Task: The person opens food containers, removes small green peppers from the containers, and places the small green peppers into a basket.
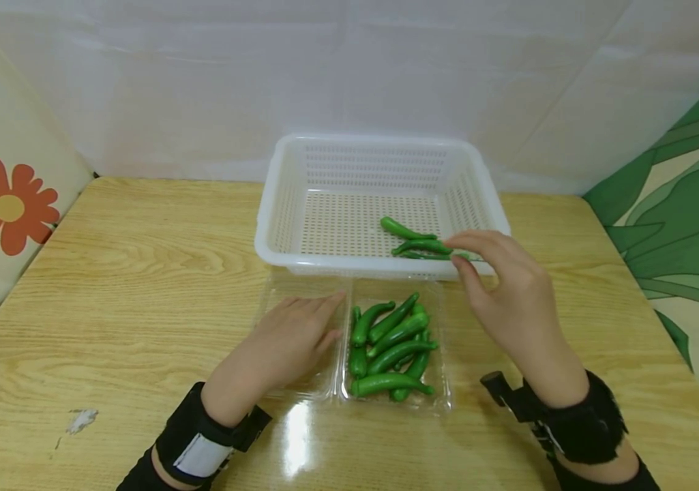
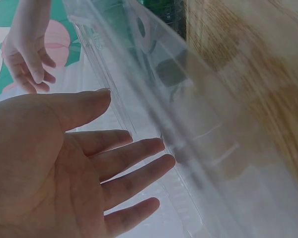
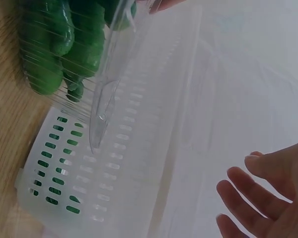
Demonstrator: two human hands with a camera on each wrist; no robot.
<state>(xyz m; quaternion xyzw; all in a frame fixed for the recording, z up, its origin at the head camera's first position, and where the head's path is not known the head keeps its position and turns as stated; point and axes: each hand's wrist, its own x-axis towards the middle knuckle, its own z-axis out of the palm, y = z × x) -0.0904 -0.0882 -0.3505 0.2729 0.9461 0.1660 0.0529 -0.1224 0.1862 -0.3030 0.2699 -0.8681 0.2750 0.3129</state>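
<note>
Green peppers in two places, right hand at the basket

Far left: a panel with a red flower [image 1: 8, 208], then the wood-grain table [image 1: 171, 239], a pale worn patch [image 1: 82, 421] near its front.

Next, the left hand [image 1: 296, 337], palm down above the bare left half of a clear plastic box [image 1: 341, 382]. Its fingers are spread and relaxed, holding nothing; from the left wrist, the fingertips lie at the plastic edge — touching or just beside it, I cannot tell which.

The box's right half carries most of the green peppers [image 1: 398, 335], heaped loosely at mixed angles. Just behind the box stands a white slotted basket [image 1: 349, 262]; three peppers [image 1: 423, 246] are visible on its floor, in the front right part, close together.

Right of those, the right hand [image 1: 511, 290] reaches over the basket's front rim. Thumb and forefinger stand a narrow gap apart by the peppers' ends; the right wrist view shows the fingers loosely parted, with nothing between them. Beyond, a panel of green leaves [image 1: 693, 218].

Step in hand, as I judge it: shifting peppers singly between box and basket — whether this hand is setting down or picking up, I can't say. The next move seems to call for a light fingertip pinch on one pepper, lifted well above the rim, with the left hand steadying the thin plastic.
</note>
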